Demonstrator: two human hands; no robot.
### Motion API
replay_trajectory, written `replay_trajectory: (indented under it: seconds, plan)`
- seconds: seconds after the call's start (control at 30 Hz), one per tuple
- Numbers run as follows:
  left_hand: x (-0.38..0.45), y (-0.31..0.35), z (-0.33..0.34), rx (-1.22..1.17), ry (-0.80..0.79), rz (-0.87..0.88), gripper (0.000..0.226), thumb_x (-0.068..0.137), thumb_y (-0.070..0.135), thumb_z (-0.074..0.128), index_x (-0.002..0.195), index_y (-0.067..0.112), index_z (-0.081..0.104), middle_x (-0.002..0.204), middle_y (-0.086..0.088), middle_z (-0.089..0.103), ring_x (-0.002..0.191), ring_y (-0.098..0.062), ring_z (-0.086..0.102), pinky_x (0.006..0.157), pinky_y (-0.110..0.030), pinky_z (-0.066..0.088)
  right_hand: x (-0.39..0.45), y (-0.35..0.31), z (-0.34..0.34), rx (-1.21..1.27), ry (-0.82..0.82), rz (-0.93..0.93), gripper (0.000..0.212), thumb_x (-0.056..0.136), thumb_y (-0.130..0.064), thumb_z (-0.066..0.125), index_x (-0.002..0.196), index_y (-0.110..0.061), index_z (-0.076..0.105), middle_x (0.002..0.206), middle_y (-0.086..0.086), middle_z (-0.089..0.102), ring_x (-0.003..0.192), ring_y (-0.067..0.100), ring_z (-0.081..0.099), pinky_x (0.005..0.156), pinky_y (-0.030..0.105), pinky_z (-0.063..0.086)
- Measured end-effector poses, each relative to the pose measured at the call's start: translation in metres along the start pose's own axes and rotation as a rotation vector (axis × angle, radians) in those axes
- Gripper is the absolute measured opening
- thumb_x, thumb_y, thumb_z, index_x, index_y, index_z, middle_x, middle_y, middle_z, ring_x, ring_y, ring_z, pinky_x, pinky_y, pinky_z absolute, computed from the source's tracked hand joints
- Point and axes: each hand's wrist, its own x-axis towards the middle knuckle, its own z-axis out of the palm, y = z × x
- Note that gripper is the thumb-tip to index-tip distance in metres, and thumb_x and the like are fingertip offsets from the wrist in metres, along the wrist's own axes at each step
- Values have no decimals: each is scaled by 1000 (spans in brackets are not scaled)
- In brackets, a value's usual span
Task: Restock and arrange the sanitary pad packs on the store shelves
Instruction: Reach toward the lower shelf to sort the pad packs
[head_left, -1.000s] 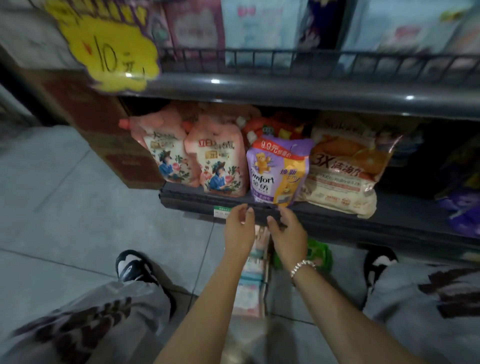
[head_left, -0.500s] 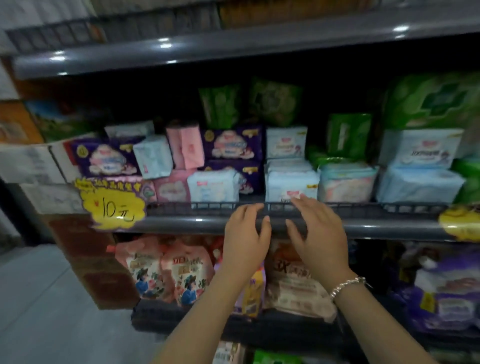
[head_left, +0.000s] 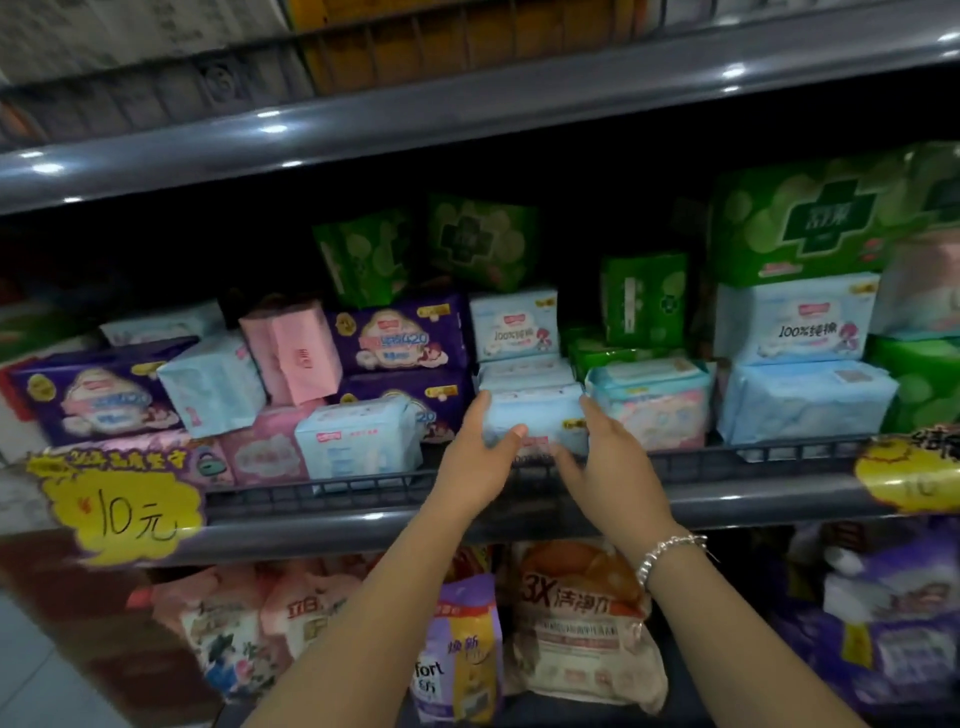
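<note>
2 bare arms with no sleeves. the left hand (head_left: 475, 460) wears nothing. the right hand (head_left: 610, 465) has a shiny silver bead bracelet (head_left: 670, 553) on its wrist.

Yellow price sign (head_left: 122, 512) reads "10元"; lower refill pouch (head_left: 582, 623) reads "3X"

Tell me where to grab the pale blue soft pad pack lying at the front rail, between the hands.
Probably grip the pale blue pad pack by its two short ends, coming from the front over the wire rail; it lies flat and wide, packs stacked above, neighbours close either side.
</note>
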Motion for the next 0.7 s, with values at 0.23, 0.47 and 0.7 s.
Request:
replay_trajectory:
  seconds: [0.23,0.47,0.7]
  plan:
    - [-16,3,-6,-321,185,84,77,94,22,60,154,31,12,149,7,38,130,-5,41,106,-27,39,-11,-17,-8,209,113,-101,64,93,-33,59,148,-21,30,123,9,59,107,21,57,85,27,46]
    - [-80,24,-18,-524,313,114,38,92,27,63,130,22,55,119,7,67,110,-9,63,91,-31,54,-44,-42,-37,310,292,-183,62,87,-31,68,142,-14,43,121,-3,50,115,9,46,97,15,36]
    - [-151,2,14,-658,228,-62,30,92,27,63,121,21,61,106,5,72,93,-8,70,67,-19,56,-107,-25,-41,410,227,-57,50,84,-23,71,130,-9,57,105,-2,48,89,-5,50,74,-5,36]
